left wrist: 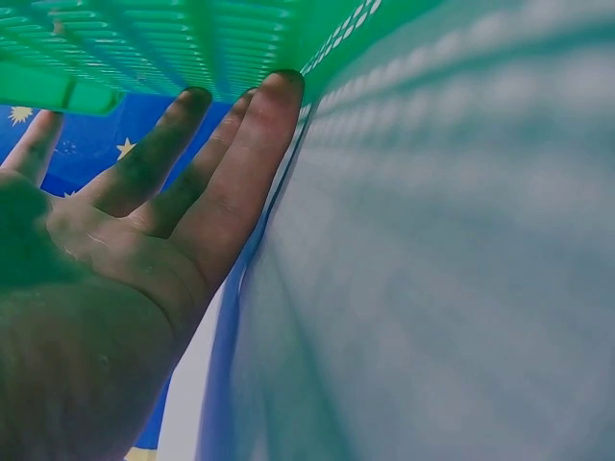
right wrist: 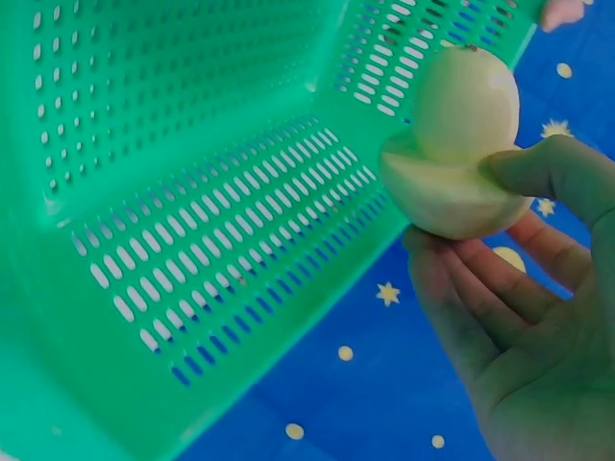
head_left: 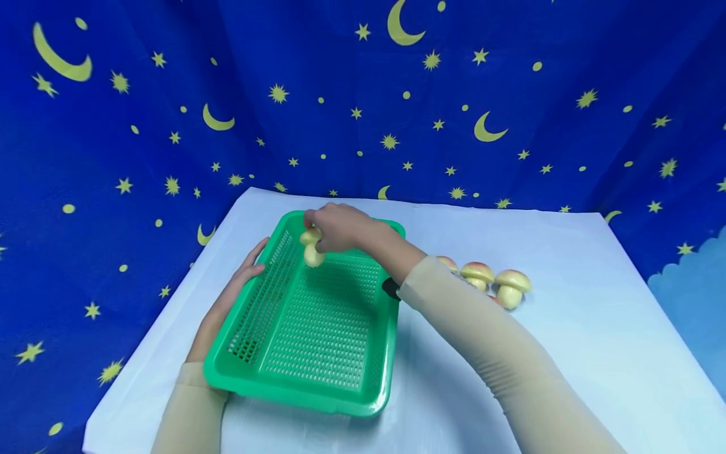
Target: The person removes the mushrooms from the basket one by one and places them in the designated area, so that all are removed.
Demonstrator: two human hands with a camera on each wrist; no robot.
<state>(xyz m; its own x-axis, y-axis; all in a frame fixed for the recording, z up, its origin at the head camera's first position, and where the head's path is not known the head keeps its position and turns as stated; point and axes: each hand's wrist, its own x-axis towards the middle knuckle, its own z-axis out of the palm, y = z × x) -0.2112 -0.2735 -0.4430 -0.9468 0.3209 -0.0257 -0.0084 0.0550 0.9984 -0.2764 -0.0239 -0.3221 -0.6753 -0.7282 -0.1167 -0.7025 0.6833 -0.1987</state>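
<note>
A green plastic basket (head_left: pixel 309 398) with slotted walls and floor is tilted over the white table. My left hand (head_left: pixel 235 293) is at its left side; in the left wrist view that hand (left wrist: pixel 144 230) has its fingers straight, with the tips right at the basket's slotted underside (left wrist: pixel 221 48). Over the basket's far end, my right hand (head_left: pixel 343 227) pinches a cream mushroom (head_left: pixel 313 252). From the right wrist camera, the thumb and fingers (right wrist: pixel 538 173) grip the cap of this mushroom (right wrist: pixel 466 106), its rounded stem pointing up.
Right of the basket, several mushrooms with reddish-topped caps (head_left: pixel 512 287) rest on the white table (head_left: pixel 595 353), partly hidden by my right sleeve (head_left: pixel 482 328). A blue curtain (head_left: pixel 340 75) with yellow moons and stars hangs behind. Something light blue (head_left: pixel 692 302) shows at the right edge.
</note>
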